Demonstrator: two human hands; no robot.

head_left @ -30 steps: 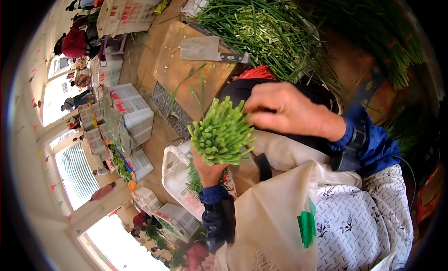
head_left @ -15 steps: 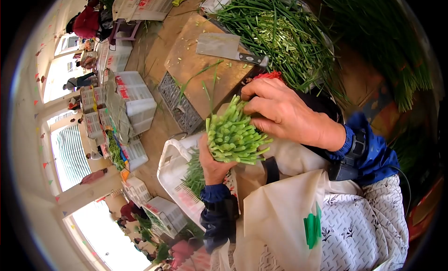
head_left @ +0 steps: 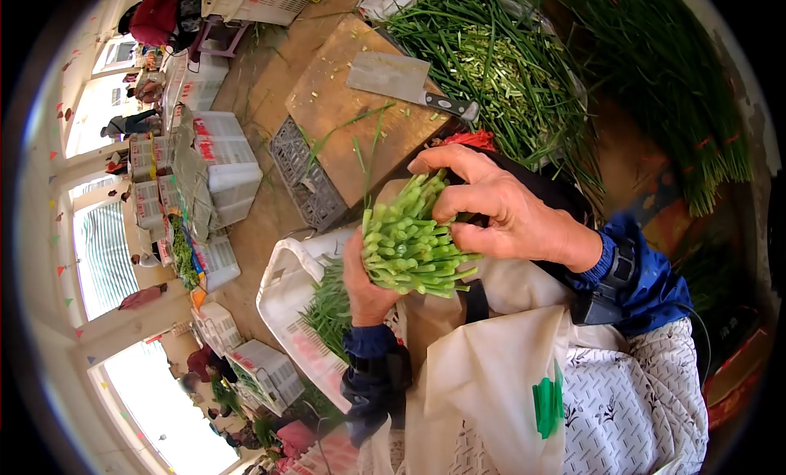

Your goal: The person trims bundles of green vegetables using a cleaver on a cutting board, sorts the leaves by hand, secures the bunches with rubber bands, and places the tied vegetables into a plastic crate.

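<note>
One bunch of green stems, cut ends facing the camera, sits between the hands, near the white crate. Left hand wraps closed round it; right hand half open, fingers curled at the ends, any pinch on a stem unclear. Likely light, crisp, slightly slick; single stems probably snap or bruise. Best held round the middle, snug, unsqueezed. Knife lies apart on the board.

Bright windows stood far beyond the grip.
They broke a pale wall; nearer the grip, several white crates stood on a brown floor.
</note>
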